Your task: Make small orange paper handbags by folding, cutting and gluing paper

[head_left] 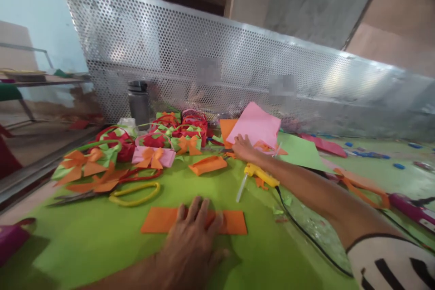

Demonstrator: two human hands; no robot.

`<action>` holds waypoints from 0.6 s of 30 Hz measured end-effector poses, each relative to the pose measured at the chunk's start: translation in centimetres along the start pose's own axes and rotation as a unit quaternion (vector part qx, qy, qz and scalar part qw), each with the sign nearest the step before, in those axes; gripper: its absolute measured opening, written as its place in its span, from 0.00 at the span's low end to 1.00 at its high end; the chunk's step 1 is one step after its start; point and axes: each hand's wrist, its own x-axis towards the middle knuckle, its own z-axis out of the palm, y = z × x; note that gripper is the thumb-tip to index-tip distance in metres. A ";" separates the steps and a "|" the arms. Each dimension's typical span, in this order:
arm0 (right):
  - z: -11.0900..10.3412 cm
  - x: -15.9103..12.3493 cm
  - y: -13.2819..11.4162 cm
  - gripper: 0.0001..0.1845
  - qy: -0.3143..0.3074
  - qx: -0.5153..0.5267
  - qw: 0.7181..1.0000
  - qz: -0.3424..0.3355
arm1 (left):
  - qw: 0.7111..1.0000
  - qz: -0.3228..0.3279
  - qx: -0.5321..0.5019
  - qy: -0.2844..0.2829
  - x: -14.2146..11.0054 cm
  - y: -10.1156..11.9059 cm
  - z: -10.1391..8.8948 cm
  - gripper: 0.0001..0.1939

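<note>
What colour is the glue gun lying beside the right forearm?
Yellow body, with a black cord; the head view shows it.

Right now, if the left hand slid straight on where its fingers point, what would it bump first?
Leaving aside the orange strip under the left hand, probably the folded orange paper ahead, across bare green tabletop. One view makes the exact line and depth hard to judge.

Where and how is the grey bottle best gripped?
Probably around the upper body of the bottle, just below the lid, coming from the near side over the bags. It stands upright with straight sides; bags crowd its base and the mesh panel stands behind.
</note>
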 end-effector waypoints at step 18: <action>-6.8 -4.5 2.6 0.12 0.360 0.404 0.835 0.097 | 0.994 0.083 -0.043 0.062 0.1 -2.0 1.2 0.39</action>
